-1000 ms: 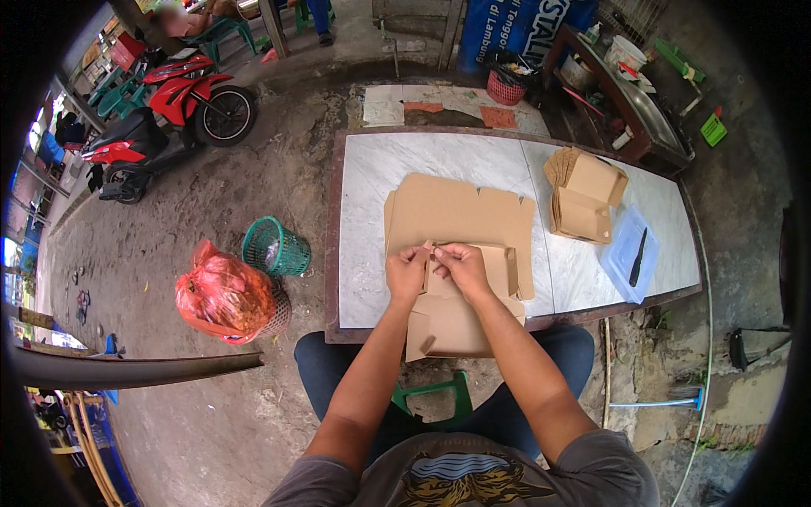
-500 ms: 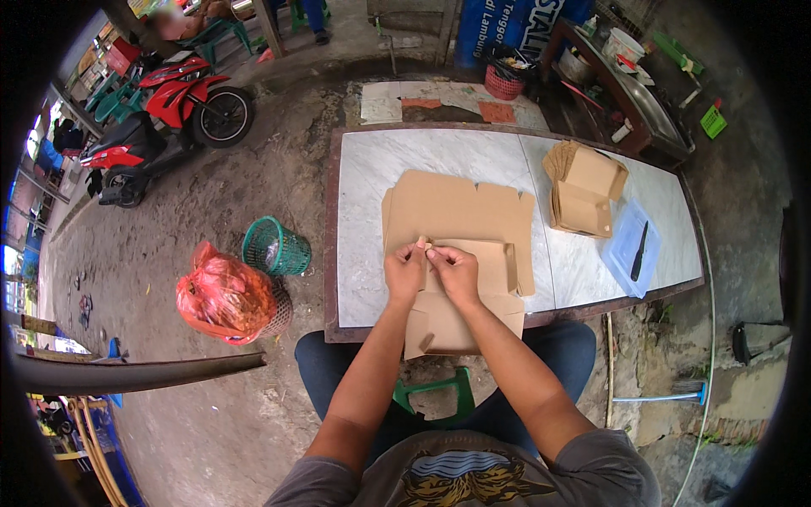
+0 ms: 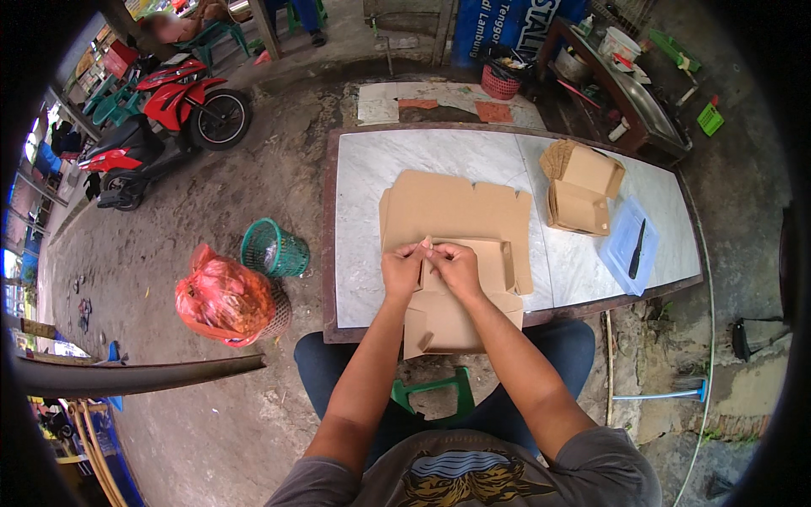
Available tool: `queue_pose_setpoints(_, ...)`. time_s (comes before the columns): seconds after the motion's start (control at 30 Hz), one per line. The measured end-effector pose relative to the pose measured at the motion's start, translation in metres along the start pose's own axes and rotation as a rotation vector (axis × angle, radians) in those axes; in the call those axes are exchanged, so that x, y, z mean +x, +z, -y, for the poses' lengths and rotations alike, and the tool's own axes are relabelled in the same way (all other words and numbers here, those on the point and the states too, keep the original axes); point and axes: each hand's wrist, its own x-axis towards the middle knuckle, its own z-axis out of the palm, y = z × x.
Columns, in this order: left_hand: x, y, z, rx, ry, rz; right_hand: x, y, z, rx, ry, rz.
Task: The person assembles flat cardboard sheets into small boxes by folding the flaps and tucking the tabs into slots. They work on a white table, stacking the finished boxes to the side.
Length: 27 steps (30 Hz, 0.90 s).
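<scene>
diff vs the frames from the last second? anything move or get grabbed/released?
Almost nothing. Both hands, left hand and right hand, stay pinched together on the same spot of the flat cardboard blank; at most the fingers crept slightly along its flap. Nothing was taken up or let go. The stack of folded boxes, the clear lid with a knife and the green basket have not moved.

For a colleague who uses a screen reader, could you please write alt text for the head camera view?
Seen from above, a seated person's left hand and right hand pinch a flap of a flat brown cardboard box blank on a marble-topped table. A stack of folded cardboard boxes sits to the right; a red motorbike stands behind.
</scene>
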Motion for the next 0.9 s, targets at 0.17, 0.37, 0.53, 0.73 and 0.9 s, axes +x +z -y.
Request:
queue_pose_setpoints(0.17,-0.002,0.000,-0.006,0.036,-0.036,-0.027,0.003,-0.001,0.014,0.219,0.231,0.007)
queue_pose_setpoints(0.37,-0.007,0.001,-0.007,0.191,0.029,-0.046,0.006,0.006,0.014,0.107,0.252,-0.063)
queue_pose_setpoints(0.53,-0.007,0.006,0.009,0.208,0.238,-0.110,0.012,0.013,-0.001,-0.065,0.140,-0.138)
queue_pose_setpoints(0.73,-0.012,0.003,0.005,0.309,0.294,-0.065,0.002,0.012,0.015,0.147,0.211,-0.226)
queue_pose_setpoints(0.9,-0.020,0.005,-0.007,0.327,0.257,0.031,0.005,0.007,-0.002,0.111,0.070,-0.190)
